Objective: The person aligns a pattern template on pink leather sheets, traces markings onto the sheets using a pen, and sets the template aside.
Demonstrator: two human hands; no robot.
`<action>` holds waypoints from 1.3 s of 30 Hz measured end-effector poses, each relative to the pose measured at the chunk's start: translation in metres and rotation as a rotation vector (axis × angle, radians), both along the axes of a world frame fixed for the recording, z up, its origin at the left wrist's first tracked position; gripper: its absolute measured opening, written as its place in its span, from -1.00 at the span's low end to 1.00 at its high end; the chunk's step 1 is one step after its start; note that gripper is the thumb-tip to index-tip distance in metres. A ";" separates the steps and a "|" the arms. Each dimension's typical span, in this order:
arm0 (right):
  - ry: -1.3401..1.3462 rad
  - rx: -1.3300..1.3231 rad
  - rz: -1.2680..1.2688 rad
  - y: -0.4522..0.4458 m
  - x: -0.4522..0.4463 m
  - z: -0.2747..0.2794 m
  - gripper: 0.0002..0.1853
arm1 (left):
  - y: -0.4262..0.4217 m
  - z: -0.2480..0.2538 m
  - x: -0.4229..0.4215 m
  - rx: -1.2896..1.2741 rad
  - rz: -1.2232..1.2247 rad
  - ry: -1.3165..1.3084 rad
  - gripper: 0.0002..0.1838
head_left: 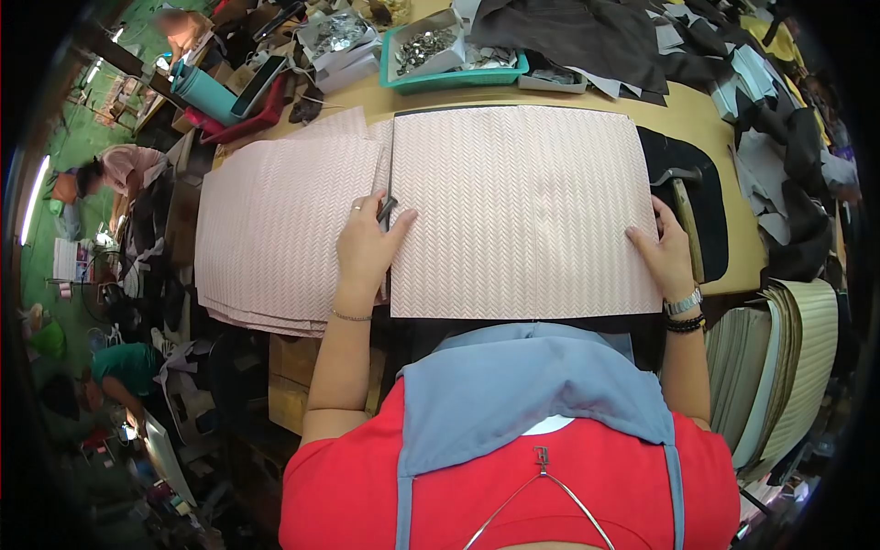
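Observation:
A pale pink sheet with a woven herringbone texture point(522, 220) lies flat in front of me, a dark edge showing along its top and left. My left hand point(368, 240) is at its left edge, thumb on the sheet, fingers curled around a short dark rod-like tool point(388, 209) whose kind I cannot make out. At the right edge, my right hand point(666, 249) pinches the sheet, thumb on top and fingers at the side. Left of it lies a stack of similar textured sheets point(275, 220), partly under my left forearm.
A hammer point(683, 206) lies on a black mat point(710, 202) at right. Behind are a teal tray point(458, 81) of metal pieces, a red tray point(252, 121) and dark material point(568, 41). Rolled sheets point(779, 367) stand at lower right. Other people work at left.

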State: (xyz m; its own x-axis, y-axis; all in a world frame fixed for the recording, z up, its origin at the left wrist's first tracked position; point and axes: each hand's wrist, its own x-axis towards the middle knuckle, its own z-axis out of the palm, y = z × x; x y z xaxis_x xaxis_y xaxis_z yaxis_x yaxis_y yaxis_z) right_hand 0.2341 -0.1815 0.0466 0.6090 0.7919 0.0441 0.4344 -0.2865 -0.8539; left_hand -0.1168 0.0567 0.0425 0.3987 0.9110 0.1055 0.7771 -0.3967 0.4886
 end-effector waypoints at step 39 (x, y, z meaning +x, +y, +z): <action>-0.557 -0.366 -0.399 -0.040 0.173 -0.045 -0.66 | 0.003 -0.012 0.031 0.109 -0.045 0.166 -0.24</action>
